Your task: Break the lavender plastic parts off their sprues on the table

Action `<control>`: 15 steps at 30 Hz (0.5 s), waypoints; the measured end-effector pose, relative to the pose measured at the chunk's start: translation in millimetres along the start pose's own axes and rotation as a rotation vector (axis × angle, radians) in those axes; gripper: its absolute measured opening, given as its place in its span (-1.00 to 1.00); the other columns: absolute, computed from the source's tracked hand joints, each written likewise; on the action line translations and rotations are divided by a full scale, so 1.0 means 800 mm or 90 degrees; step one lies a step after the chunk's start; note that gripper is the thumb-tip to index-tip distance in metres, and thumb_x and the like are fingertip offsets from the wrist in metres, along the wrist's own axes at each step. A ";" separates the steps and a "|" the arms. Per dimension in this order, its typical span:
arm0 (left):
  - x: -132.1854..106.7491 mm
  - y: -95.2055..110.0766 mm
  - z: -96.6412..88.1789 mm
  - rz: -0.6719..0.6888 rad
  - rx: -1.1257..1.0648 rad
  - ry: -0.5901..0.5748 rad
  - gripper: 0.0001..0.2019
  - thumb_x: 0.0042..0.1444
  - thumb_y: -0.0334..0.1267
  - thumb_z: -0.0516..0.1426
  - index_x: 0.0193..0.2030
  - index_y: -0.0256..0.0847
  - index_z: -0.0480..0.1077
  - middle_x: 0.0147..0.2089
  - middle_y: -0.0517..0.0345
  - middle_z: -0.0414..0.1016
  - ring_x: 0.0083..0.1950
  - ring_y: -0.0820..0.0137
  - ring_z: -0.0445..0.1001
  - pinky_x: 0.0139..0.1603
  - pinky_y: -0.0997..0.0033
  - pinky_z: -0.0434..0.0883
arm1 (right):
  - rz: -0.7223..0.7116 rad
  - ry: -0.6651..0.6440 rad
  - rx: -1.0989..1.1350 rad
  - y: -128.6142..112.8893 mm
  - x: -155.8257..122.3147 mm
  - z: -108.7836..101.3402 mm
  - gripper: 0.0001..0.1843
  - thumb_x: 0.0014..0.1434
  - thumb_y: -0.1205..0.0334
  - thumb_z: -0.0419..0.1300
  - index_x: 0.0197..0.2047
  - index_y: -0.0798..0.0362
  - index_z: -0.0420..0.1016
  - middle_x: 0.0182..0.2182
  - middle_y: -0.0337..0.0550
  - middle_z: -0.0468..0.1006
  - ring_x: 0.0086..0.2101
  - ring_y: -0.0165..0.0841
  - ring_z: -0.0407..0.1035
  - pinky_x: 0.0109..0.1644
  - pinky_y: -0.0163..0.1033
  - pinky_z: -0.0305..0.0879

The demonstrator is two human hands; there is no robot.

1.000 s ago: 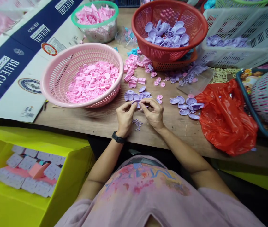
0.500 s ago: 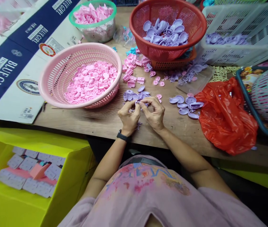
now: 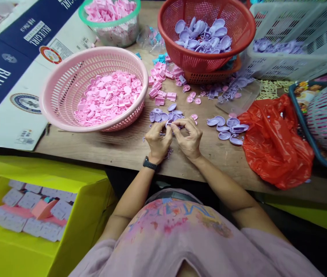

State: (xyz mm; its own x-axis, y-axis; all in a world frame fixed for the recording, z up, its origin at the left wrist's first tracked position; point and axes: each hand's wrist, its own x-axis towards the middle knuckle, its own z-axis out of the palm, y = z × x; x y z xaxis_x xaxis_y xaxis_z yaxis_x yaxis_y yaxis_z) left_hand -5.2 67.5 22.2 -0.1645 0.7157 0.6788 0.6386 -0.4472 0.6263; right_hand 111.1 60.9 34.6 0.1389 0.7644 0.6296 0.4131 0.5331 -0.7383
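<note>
My left hand and my right hand meet fingertip to fingertip over the wooden table. Both are closed in a pinch on one small purple plastic piece, mostly covered by the fingers. Just beyond them lies a pile of purple oval plastic parts. Thin purple bits lie on the wood between my wrists. To the right of my right hand is another group of purple oval parts. A round pink piece rests close to my right fingers.
A pink basket of pink parts stands at left, a red basket of purple parts at the back. Pink blocks lie between them. A red plastic bag covers the right side. A yellow box stands below left.
My hands stay together at the same spot, pinching the small purple piece, with only a slight finger shift. The view has turned a little, so the left side slid left.
</note>
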 end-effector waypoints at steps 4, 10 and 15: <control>-0.001 -0.002 0.002 -0.007 -0.003 -0.002 -0.89 0.21 -0.34 0.15 -0.26 -0.23 0.53 -0.39 0.16 0.58 -0.41 0.47 0.48 -0.31 0.48 0.38 | 0.001 -0.008 -0.023 0.001 0.000 0.001 -0.91 0.30 0.21 0.26 -0.27 -0.04 0.56 -0.29 -0.17 0.64 -0.21 -0.26 0.50 0.01 -0.06 0.43; -0.002 -0.002 0.005 -0.030 -0.038 0.008 -0.90 0.19 -0.35 0.17 -0.28 -0.23 0.54 -0.41 0.18 0.57 -0.44 0.50 0.45 -0.36 0.51 0.34 | 0.007 -0.016 -0.034 0.000 0.000 0.001 -0.89 0.32 0.20 0.24 -0.26 -0.03 0.56 -0.29 -0.16 0.64 -0.21 -0.26 0.51 -0.02 -0.08 0.45; -0.003 -0.001 0.007 -0.052 -0.053 0.002 -0.89 0.19 -0.34 0.16 -0.29 -0.22 0.54 -0.41 0.19 0.58 -0.44 0.51 0.45 -0.36 0.51 0.34 | -0.009 -0.012 -0.018 0.002 0.000 0.001 -0.93 0.31 0.24 0.26 -0.25 -0.03 0.56 -0.28 -0.17 0.64 -0.21 -0.27 0.51 -0.03 -0.09 0.45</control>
State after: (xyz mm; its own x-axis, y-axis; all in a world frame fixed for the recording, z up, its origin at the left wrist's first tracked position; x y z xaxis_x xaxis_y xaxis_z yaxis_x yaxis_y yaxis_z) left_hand -1.5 69.0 17.6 -0.2156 0.7505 0.6248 0.5583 -0.4302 0.7094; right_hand 110.7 62.1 33.2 0.1157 0.7634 0.6354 0.4406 0.5339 -0.7217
